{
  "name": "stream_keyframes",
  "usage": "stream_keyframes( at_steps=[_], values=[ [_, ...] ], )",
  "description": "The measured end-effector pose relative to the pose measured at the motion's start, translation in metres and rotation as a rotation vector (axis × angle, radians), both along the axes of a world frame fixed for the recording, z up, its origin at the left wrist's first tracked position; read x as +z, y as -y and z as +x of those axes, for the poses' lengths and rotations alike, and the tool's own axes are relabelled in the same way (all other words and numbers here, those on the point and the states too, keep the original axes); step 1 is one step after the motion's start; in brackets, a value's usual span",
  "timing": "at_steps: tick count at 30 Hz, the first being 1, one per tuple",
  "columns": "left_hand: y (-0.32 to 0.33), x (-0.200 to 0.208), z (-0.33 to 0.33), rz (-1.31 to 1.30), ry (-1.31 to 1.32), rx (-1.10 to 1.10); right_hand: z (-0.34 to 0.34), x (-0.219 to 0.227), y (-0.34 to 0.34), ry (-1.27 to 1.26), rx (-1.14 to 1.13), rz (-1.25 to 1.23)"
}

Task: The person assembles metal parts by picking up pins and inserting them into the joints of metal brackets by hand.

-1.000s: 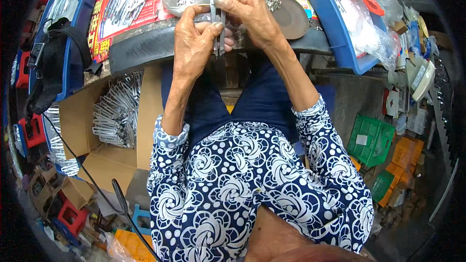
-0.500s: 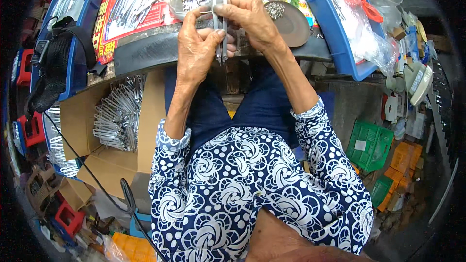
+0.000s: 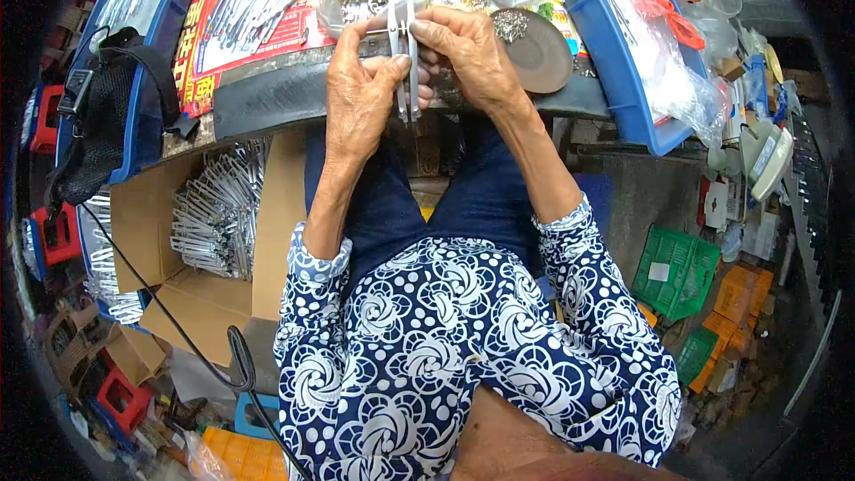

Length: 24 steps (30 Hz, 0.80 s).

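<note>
Over the table's near edge, I hold a pair of narrow silvery metal strips (image 3: 414, 93) side by side, pointing away from me. A small crosspiece seems to join them near my fingertips; its kind is too small to tell. My left hand (image 3: 358, 93) is closed round the strips, thumb pressed along their lower part and index finger at the crosspiece. My right hand (image 3: 472, 53) pinches the same strips higher up with thumb and forefinger, its other fingers curled behind them. The parts of the strips under my fingers are hidden.
A brown round dish (image 3: 548, 58) with small metal bits lies to the right. Loose metal strips (image 3: 258, 4) cover a printed sheet at left. Blue trays (image 3: 659, 136) flank the work area. A cardboard box (image 3: 142, 232) full of metal pieces stands below, near a black strap (image 3: 147, 67).
My hands stay closed on the strips. The two strips now show a wider gap at their far ends, and my right fingertips have shifted slightly down toward me.
</note>
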<state>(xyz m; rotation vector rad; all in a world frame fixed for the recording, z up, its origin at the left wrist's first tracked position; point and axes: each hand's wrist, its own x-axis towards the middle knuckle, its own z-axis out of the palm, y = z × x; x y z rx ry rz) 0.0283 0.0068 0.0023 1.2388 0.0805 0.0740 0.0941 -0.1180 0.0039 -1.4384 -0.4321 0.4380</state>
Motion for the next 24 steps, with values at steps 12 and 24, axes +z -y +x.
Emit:
stream_keyframes(
  at_steps=[12,24],
  values=[
    [-0.003,-0.002,0.004,0.225,0.061,0.138,-0.016,0.017,0.005,0.066,-0.053,-0.066],
    [0.0,-0.007,0.007,0.201,-0.004,0.179,-0.009,-0.002,0.011,0.105,-0.103,-0.077]
  ],
)
